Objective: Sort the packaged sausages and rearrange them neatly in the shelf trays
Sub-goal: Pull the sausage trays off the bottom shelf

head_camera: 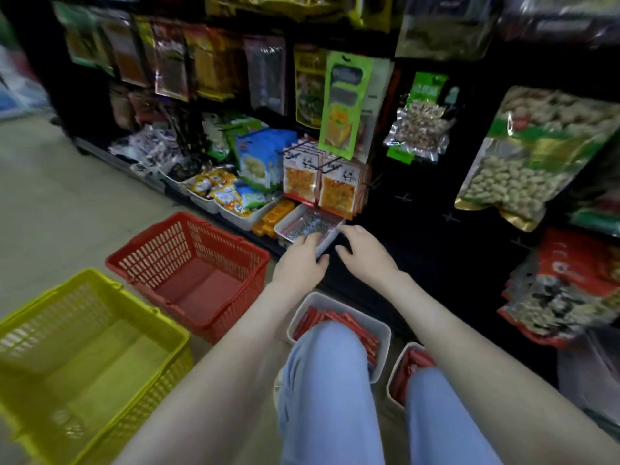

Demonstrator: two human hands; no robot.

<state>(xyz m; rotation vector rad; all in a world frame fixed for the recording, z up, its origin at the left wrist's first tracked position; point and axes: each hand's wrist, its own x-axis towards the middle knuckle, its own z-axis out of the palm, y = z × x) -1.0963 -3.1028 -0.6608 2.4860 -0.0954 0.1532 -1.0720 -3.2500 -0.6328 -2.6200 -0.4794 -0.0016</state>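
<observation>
A white shelf tray [289, 220] with silvery-red packets lies on the bottom shelf, partly pulled out. My left hand [303, 260] grips its near edge, fingers over the rim. At the tray's right corner my right hand [364, 253] touches the rim, fingers curled. Two white trays of red packaged sausages stand on the floor by my knees: one [382, 325] in the middle, another [396, 367] to its right, both partly hidden by my legs.
A red basket [235, 250] and a yellow basket [100, 290] stand empty on the floor to the left. More white trays [248, 223] of snack packets and orange packs [273, 214] line the bottom shelf. Bags hang on hooks above.
</observation>
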